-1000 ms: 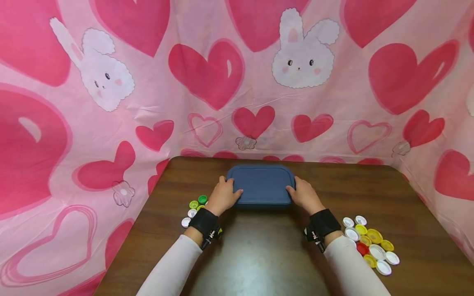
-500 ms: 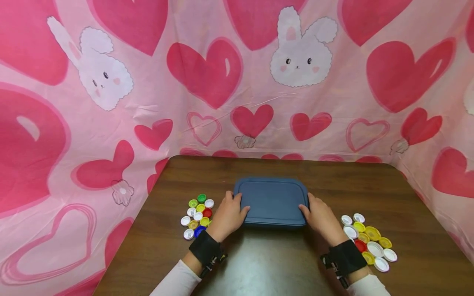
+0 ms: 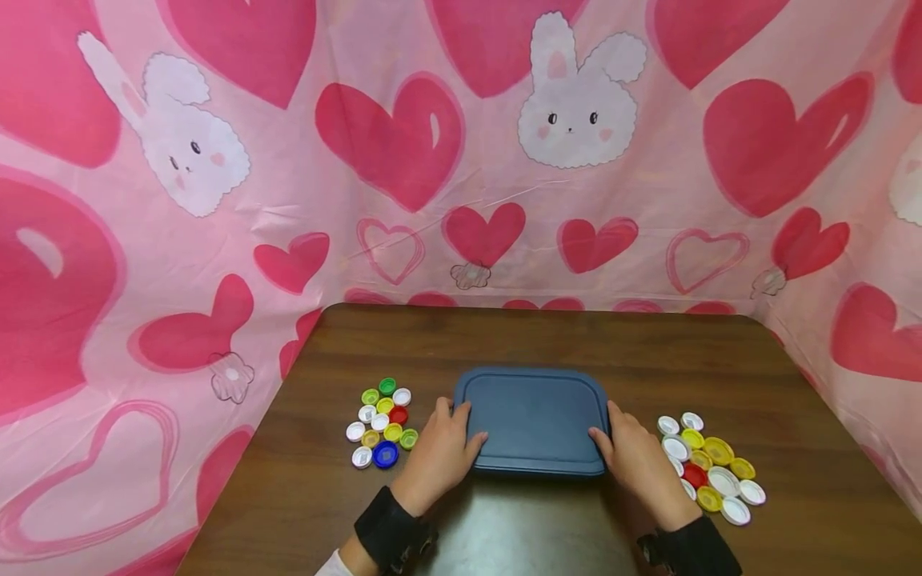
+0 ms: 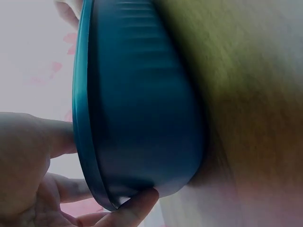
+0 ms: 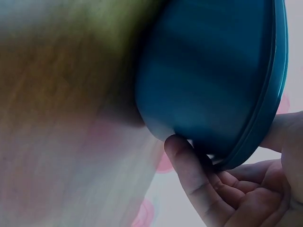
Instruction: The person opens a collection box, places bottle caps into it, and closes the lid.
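Observation:
A dark blue rectangular box (image 3: 533, 420) with a rimmed lid (image 3: 529, 416) is in the middle of the table in the head view. My left hand (image 3: 439, 452) grips its left end, thumb on top of the lid's edge. At the opposite end my right hand (image 3: 644, 460) holds it the same way. Seen from the left wrist, fingers (image 4: 137, 205) curl under the lid's rim against the ribbed box wall (image 4: 142, 104). The right wrist view shows fingers (image 5: 187, 165) pressed to the box's side below the rim. The lid hides whatever is inside.
Several bottle caps, among them a blue cap (image 3: 385, 454), lie grouped left of my left hand. Another cluster, with a large yellow cap (image 3: 718, 451), lies to the right, close to my right wrist. Behind the brown table (image 3: 403, 336) hangs a pink heart-print cloth (image 3: 605, 192).
Both hands have brought the box from the far side of the table nearer to me and slightly right. The left group of caps, partly covered before, now shows fully.

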A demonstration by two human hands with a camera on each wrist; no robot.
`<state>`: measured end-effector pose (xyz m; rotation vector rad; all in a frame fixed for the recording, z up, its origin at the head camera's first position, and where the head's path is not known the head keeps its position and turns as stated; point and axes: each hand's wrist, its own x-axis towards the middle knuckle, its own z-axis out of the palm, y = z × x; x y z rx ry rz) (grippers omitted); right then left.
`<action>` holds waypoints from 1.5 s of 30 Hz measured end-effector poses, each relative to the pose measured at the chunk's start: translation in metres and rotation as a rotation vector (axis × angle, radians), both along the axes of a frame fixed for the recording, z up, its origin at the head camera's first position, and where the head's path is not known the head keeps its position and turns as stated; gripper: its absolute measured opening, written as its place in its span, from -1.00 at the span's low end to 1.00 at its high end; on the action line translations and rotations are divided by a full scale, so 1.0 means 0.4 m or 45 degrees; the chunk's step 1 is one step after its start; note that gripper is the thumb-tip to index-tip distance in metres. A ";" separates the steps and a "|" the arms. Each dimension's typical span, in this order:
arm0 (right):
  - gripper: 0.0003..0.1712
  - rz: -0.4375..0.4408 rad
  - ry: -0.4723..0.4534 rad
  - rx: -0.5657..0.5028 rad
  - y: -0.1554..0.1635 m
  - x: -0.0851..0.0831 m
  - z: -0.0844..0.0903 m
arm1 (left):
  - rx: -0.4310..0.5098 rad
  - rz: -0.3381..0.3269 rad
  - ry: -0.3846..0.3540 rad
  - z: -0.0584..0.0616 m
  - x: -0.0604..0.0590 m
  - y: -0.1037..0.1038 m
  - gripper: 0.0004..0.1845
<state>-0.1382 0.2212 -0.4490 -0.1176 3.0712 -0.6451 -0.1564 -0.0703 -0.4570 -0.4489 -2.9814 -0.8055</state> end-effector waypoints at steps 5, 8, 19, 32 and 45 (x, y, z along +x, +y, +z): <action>-0.23 -0.018 -0.010 0.011 -0.007 0.021 0.002 | 0.010 0.003 -0.029 0.002 0.019 -0.005 -0.36; -0.22 -0.025 -0.028 0.012 -0.008 0.029 0.004 | 0.025 0.000 -0.043 0.003 0.026 -0.010 -0.35; -0.21 -0.043 -0.092 -0.108 0.011 0.042 0.011 | 0.152 0.043 -0.152 0.001 0.005 -0.036 -0.24; -0.32 -0.062 -0.124 -0.117 0.011 0.034 0.008 | 0.133 0.102 -0.139 0.005 -0.050 -0.029 -0.40; -0.43 -0.090 -0.014 -0.095 0.000 0.043 0.006 | 0.042 0.097 -0.018 0.015 -0.046 -0.012 -0.47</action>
